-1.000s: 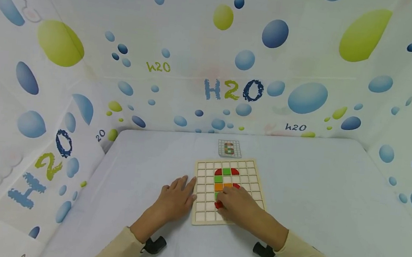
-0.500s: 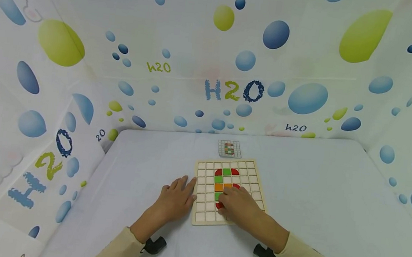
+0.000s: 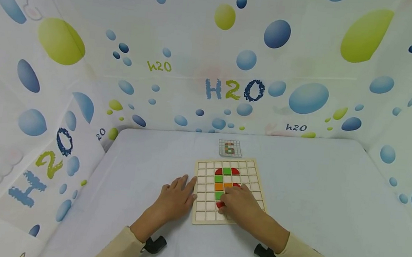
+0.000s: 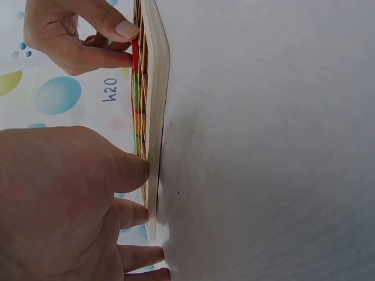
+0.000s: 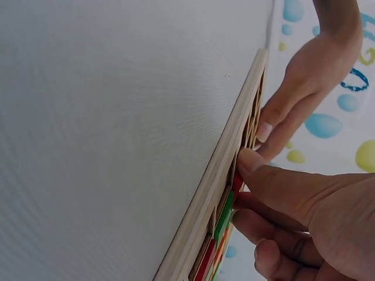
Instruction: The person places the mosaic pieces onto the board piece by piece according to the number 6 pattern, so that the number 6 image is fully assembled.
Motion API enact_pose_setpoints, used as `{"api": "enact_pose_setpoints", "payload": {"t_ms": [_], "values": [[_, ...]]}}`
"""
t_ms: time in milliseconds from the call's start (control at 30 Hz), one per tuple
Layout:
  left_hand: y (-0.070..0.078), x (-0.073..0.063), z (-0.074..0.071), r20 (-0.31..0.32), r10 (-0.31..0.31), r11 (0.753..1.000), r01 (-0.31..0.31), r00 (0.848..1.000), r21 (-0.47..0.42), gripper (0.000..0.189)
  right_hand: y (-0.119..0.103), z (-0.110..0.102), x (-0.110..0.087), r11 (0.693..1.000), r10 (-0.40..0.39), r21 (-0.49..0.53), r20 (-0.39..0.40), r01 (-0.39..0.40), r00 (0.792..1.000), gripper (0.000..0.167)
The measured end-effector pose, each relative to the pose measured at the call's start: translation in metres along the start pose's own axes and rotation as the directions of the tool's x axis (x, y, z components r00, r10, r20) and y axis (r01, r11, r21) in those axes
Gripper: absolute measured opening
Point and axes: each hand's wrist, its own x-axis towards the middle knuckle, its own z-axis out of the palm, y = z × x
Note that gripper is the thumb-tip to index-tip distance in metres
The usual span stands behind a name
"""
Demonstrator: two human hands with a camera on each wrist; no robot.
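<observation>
A square wooden grid board [image 3: 201, 197] lies on the white table, with red, green and orange tiles in some of its cells. My left hand [image 3: 173, 202] rests beside the board's left edge, fingers extended, and the thumb [image 4: 133, 171] touches its rim. My right hand [image 3: 242, 207] is over the lower middle of the board. Its thumb and index finger pinch a red tile [image 4: 135, 54] at the board's surface, and the other fingers are curled. In the right wrist view a green tile [image 5: 224, 216] sits beside that red tile [image 5: 237, 182]. The right hand hides part of the grid.
Behind the board lies a small gridded card [image 3: 229, 148] printed with a coloured figure like a 6. White cloth walls [image 3: 186, 30] with blue and green drops surround the table [image 3: 309, 185]. Black wrist devices [image 3: 154, 245] show under both forearms.
My right hand has shifted very slightly to the right, uncovering more of the green tile beside its fingers. The left hand and the board stay in place.
</observation>
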Motion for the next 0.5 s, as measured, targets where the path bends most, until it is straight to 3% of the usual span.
{"api": "enact_pose_setpoints", "payload": {"t_ms": [500], "values": [[0.0006, -0.0007, -0.0023, 0.032, -0.011, 1.000, 0.010, 0.999, 0.012, 0.061, -0.0002, 0.0024, -0.0011, 0.999, 0.006, -0.049, -0.016, -0.007, 1.000, 0.025]]}}
